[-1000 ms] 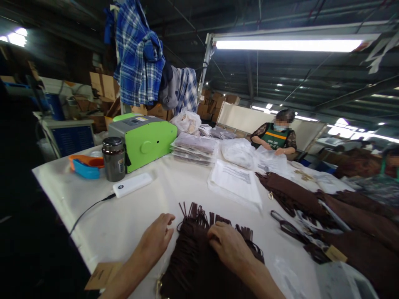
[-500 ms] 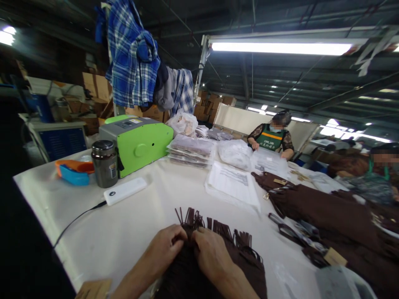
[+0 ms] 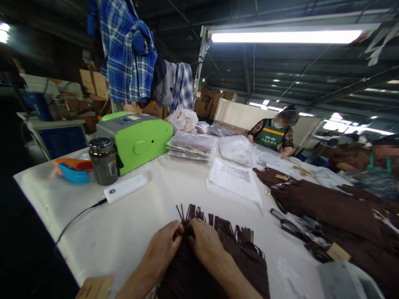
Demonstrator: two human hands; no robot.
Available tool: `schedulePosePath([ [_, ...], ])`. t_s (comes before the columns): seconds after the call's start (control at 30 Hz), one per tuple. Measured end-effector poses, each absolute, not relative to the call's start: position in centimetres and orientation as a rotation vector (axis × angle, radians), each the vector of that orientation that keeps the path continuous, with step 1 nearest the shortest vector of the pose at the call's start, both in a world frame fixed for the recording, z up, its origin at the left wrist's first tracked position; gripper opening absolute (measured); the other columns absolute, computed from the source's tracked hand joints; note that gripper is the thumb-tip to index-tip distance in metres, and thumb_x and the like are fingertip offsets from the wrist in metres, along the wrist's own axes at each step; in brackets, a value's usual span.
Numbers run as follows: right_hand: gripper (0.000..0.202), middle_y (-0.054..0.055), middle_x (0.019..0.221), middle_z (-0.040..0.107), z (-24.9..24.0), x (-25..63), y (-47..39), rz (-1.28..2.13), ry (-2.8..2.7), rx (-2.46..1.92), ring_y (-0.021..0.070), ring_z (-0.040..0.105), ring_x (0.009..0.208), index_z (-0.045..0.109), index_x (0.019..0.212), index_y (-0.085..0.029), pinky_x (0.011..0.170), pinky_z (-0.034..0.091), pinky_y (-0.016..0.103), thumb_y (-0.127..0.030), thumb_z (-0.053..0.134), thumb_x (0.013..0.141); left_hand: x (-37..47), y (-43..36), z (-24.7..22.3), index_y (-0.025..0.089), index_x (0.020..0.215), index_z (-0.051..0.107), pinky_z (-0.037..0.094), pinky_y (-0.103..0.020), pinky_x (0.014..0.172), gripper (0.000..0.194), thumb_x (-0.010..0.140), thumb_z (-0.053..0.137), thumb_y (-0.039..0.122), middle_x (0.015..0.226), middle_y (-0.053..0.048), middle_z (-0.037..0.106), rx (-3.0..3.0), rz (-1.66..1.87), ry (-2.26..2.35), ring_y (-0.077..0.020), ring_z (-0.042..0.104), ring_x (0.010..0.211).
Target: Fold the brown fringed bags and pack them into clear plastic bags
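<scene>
At the near side of the broad table with a smooth white cover [image 3: 127,224], a dark brown, soft fabric piece edged with strip fringe [image 3: 193,276] lies beneath the person's two bare hands. The left hand [image 3: 165,245] and right hand [image 3: 204,243] come close together at its far edge, fingers curled, each pinching the material just below the upright strands. Beside the left forearm lies a tan card tag [image 3: 95,287]. Farther left, a white, rounded slab-shaped device [image 3: 126,188] with a black cable [image 3: 77,218] rests near a dark grey metallic flask [image 3: 104,162] and a boxy lime-green and grey machine [image 3: 140,141]. Beyond the fringe are printed white sheets [image 3: 232,182]; more dark brown fabric goods [image 3: 339,211] spread over the table's right side.
</scene>
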State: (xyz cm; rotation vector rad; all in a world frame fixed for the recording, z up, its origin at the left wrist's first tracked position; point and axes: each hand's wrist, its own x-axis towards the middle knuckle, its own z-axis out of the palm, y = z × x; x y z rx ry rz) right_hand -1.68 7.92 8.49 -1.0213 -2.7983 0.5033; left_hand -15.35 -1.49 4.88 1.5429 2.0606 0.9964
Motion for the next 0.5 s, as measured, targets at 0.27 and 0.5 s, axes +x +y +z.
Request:
schedulePosePath([
  [0.27, 0.016, 0.001, 0.092, 0.065, 9.3, -0.1, 7.6, 0.496, -2.698, -0.953, 0.0169, 0.062, 0.088, 0.063, 0.082, -0.022, 0.076, 0.042, 0.026, -0.010, 0.055, 0.079, -16.2, -1.6, 4.0, 0.021, 0.091, 0.058, 0.043, -0.033, 0.087, 0.022, 0.075, 0.049, 0.010, 0.094, -0.003, 0.064, 1.582, 0.976, 2.093, -0.0202, 0.058, 0.092],
  [0.5, 0.018, 0.000, 0.083, 0.065, 8.4, 2.9, 6.8, 0.271, -2.725, -0.846, 0.0163, 0.059, 0.080, 0.062, 0.081, -0.022, 0.070, 0.038, 0.026, -0.006, 0.054, 0.084, -14.8, -3.0, 5.5, 0.024, 0.084, 0.058, 0.043, -0.030, 0.083, 0.014, 0.083, 0.047, 0.015, 0.090, -0.001, 0.062, 1.754, 0.920, 1.987, -0.0185, 0.058, 0.090],
])
